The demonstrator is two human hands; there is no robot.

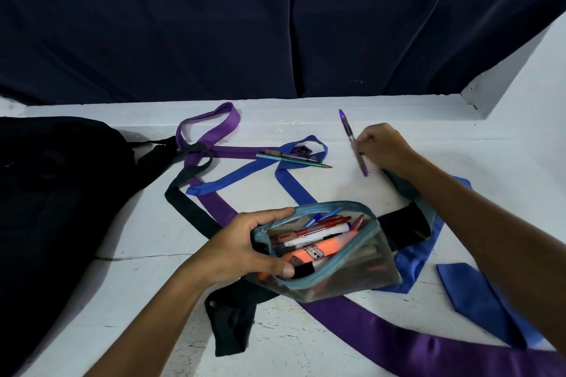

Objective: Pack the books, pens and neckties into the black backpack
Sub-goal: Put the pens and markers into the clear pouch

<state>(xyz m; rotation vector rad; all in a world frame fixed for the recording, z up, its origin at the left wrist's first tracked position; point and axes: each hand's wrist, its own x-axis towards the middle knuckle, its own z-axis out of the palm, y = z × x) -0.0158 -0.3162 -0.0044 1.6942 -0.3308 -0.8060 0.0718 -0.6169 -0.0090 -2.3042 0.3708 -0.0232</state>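
Gripping the near-left end of a clear plastic pencil pouch with teal zip trim (333, 257), left hand (245, 246) — thumb under the near rim, fingers curled over the far rim, mouth of the pouch held wide open. Packed inside: a fat orange highlighter (315, 249), a red-and-white marker (324, 228), a blue ballpoint (324, 214) and other pens too jumbled to tell apart. Pinching a translucent purple pen (352, 137) out past the pouch, right hand (382, 148) with fingers curled round the middle of the barrel — pen slanted, capped end pointing away, lower end just above the white painted tabletop (306, 122). Lying loose on that tabletop farther back, beside a loop of blue necktie (239, 176): a teal pencil (294, 161) and a couple of dark pens (288, 155), touching one another. Trailing across the surface, a purple satin necktie (214, 131) from a far loop to a broad end at the near right, and a black necktie (190, 208) snaking under the pouch. Slumped at the left edge, well apart from both hands, the black fabric backpack (61, 193), one strap reaching toward the purple loop. Hanging behind everything, a dark navy curtain (275, 24). No books in sight.
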